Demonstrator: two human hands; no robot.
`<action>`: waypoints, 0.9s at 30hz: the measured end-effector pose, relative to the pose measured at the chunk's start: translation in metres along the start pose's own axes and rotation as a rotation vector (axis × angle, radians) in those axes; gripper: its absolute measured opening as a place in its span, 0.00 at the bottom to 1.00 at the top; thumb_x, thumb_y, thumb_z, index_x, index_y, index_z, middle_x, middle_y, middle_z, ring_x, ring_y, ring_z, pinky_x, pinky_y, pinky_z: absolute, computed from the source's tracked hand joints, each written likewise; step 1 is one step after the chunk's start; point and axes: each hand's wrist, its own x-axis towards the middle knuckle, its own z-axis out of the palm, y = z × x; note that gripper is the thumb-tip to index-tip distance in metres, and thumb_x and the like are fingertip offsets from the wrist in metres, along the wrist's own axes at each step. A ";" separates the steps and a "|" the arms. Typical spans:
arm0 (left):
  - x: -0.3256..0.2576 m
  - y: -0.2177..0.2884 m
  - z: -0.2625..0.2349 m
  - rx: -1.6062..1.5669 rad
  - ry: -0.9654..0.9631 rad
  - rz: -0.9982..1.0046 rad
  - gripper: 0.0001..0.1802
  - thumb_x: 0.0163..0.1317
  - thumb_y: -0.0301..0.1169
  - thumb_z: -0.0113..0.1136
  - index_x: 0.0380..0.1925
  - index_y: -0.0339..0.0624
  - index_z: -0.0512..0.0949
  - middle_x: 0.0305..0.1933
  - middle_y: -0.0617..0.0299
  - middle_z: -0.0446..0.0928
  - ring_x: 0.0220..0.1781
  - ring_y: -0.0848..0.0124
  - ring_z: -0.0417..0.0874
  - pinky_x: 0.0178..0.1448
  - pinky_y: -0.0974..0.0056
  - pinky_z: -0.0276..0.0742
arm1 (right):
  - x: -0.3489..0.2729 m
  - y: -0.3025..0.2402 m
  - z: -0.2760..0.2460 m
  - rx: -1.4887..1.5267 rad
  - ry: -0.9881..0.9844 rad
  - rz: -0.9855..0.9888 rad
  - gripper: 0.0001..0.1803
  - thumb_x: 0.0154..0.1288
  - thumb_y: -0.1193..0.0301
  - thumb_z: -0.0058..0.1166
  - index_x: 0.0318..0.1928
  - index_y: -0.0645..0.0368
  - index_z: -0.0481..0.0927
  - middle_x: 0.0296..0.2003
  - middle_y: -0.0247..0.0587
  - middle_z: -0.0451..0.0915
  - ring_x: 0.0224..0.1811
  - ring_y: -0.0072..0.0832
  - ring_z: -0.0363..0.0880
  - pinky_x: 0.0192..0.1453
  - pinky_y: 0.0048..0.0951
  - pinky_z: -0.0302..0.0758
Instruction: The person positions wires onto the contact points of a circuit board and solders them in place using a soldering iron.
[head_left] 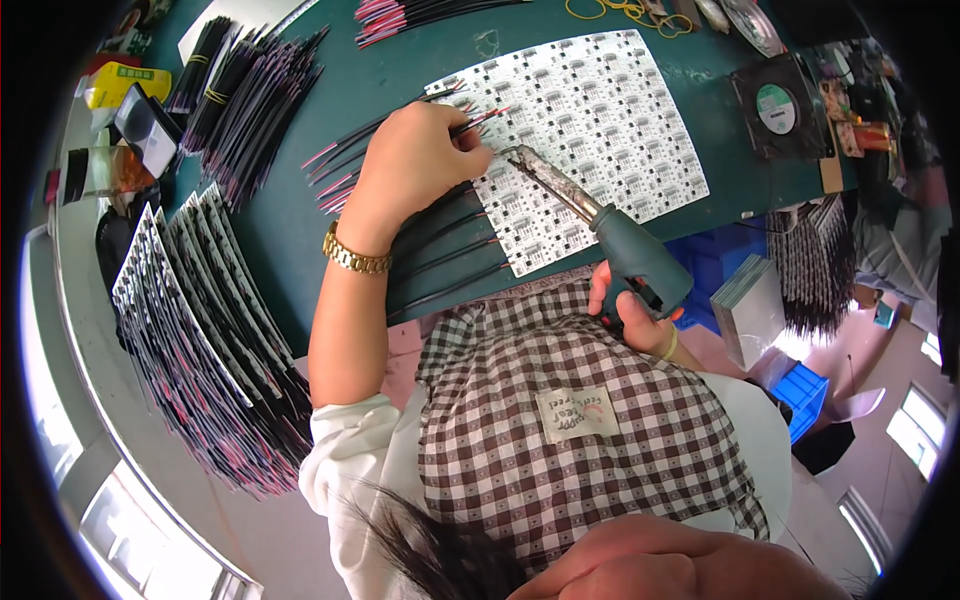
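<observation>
White circuit panel (590, 130); dark-green table (330, 230); teal soldering gun (635, 262); brown-white checked apron (570, 420); gold watch (355, 258).

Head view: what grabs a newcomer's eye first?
The white panel of circuit boards lies at centre on the green table, with the left hand pressing red and black wires onto its left edge. The right hand grips a teal pistol-style soldering iron, its tip touching the panel beside the left fingers. At the left, a fanned stack of finished panels with wires fills the table edge.
</observation>
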 end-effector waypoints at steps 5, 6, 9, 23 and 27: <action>-0.002 -0.002 0.002 -0.003 0.060 0.025 0.12 0.44 0.34 0.62 0.23 0.34 0.81 0.20 0.48 0.77 0.22 0.58 0.78 0.33 0.61 0.74 | -0.001 0.000 0.007 0.247 0.070 -0.158 0.25 0.66 0.60 0.48 0.57 0.62 0.65 0.30 0.39 0.74 0.30 0.22 0.72 0.35 0.25 0.69; -0.002 -0.001 0.003 -0.009 0.049 0.020 0.12 0.44 0.34 0.62 0.23 0.34 0.81 0.20 0.48 0.77 0.22 0.58 0.78 0.33 0.62 0.74 | -0.002 0.000 0.006 0.229 0.079 -0.199 0.27 0.66 0.57 0.48 0.58 0.62 0.65 0.31 0.40 0.73 0.30 0.22 0.72 0.35 0.25 0.69; -0.003 -0.001 0.004 -0.019 0.050 0.014 0.13 0.44 0.35 0.64 0.24 0.34 0.81 0.20 0.48 0.77 0.22 0.58 0.79 0.34 0.62 0.74 | -0.005 0.000 0.005 0.220 0.102 -0.152 0.29 0.65 0.55 0.48 0.59 0.61 0.64 0.31 0.40 0.73 0.30 0.23 0.72 0.35 0.26 0.68; -0.005 0.000 0.003 -0.056 0.031 0.007 0.14 0.44 0.35 0.66 0.24 0.33 0.81 0.20 0.50 0.78 0.22 0.60 0.79 0.33 0.62 0.74 | -0.007 0.008 0.003 0.197 0.010 0.007 0.29 0.62 0.55 0.53 0.56 0.61 0.65 0.34 0.39 0.71 0.32 0.24 0.71 0.37 0.27 0.70; -0.005 0.002 0.002 -0.025 0.030 0.034 0.14 0.44 0.35 0.66 0.25 0.33 0.81 0.21 0.50 0.78 0.23 0.59 0.79 0.33 0.62 0.74 | -0.007 0.005 0.001 0.150 0.014 0.035 0.26 0.62 0.55 0.53 0.51 0.61 0.67 0.34 0.39 0.71 0.32 0.23 0.71 0.37 0.27 0.70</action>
